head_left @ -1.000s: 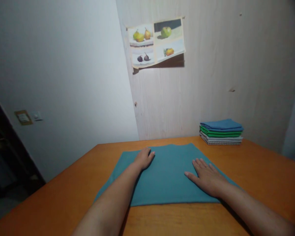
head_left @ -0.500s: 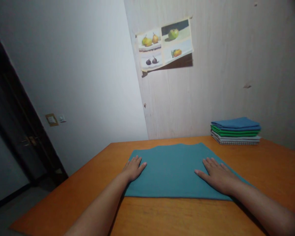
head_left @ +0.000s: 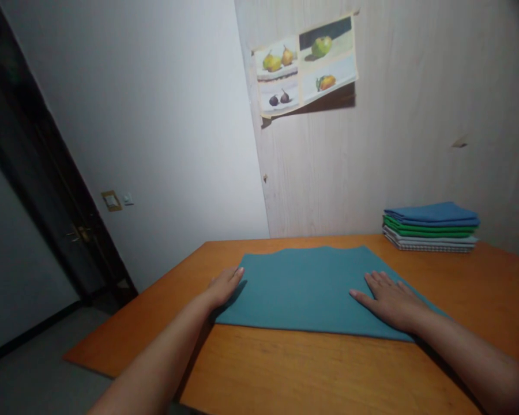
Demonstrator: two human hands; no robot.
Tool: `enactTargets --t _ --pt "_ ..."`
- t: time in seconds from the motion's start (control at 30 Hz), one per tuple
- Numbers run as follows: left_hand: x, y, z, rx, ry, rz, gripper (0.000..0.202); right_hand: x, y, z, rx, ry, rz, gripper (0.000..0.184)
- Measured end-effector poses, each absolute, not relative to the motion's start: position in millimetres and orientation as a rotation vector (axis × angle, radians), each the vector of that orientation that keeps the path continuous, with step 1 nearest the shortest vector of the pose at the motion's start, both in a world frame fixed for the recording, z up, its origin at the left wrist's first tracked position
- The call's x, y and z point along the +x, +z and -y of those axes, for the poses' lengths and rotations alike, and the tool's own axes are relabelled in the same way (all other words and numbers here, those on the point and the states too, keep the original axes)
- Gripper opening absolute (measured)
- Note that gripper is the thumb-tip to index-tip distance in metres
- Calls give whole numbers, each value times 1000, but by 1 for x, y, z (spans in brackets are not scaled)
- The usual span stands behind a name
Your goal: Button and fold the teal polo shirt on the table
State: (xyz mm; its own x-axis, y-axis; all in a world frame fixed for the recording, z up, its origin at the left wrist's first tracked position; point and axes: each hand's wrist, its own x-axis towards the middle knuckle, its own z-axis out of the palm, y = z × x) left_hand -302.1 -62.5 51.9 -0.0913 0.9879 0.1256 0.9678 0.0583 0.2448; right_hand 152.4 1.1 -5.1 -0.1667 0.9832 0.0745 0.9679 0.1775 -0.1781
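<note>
A teal cloth (head_left: 303,291), folded into a flat sheet with a straight near edge and a wavy far edge, lies on the table. On its right part my right hand (head_left: 391,300) rests palm down, fingers stretched and thumb spread. My left hand (head_left: 225,287) is at the cloth's left edge, turned on its side with the thumb uppermost. A shadow falls on the cloth beside it. The other left fingers are mostly hidden behind the thumb, but the hand looks loosely open, and no cloth shows pinched in it.
A stack of folded cloths (head_left: 430,227), blue, green and checked, sits at the back right of the orange wooden table (head_left: 320,369). Behind it stands a wall with a fruit picture sheet (head_left: 307,66). A dark door frame (head_left: 82,202) is at the far left.
My left hand has tilted from lying flat on the cloth to its side and shifted out to the left edge. My right hand stays flat on the cloth. The view has swung slightly left.
</note>
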Motion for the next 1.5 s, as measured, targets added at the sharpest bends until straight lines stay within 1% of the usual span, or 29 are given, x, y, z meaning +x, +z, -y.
enactTargets --t 0.27,0.43,0.57,0.6,0.67,0.8,0.9,1.0,1.17,1.37,1.5 --pt "-291 41 102 2068 201 -2160 84 155 -9 -5 -1924 121 2290 104" --pt "-294 45 105 2021 255 -2210 83 157 -9 -6 -1928 132 2311 104" --pt "-292 40 111 2025 204 -2212 88 158 -9 -6 -1934 125 2322 104" --pt "-293 39 112 2009 239 -2200 88 158 -9 -6 -1934 122 2320 103" --pt "-297 40 113 1989 392 -2142 83 158 -9 -6 -1928 120 2320 103" --pt "-308 46 116 1994 653 -2023 61 158 -10 -7 -1904 119 2304 104" --pt "-311 50 125 2056 719 -1951 45 159 -11 -7 -1899 122 2296 104" --pt "-307 52 133 2194 685 -1874 29 159 -11 -8 -1912 124 2305 103" --pt "-304 53 137 2271 637 -1844 26 158 -10 -7 -1931 115 2315 101" --pt "-317 44 144 2215 730 -1729 20 158 -9 -6 -1903 111 2309 99" --pt "-318 41 149 2320 721 -1724 22 155 -3 -3 -1936 111 2311 98"
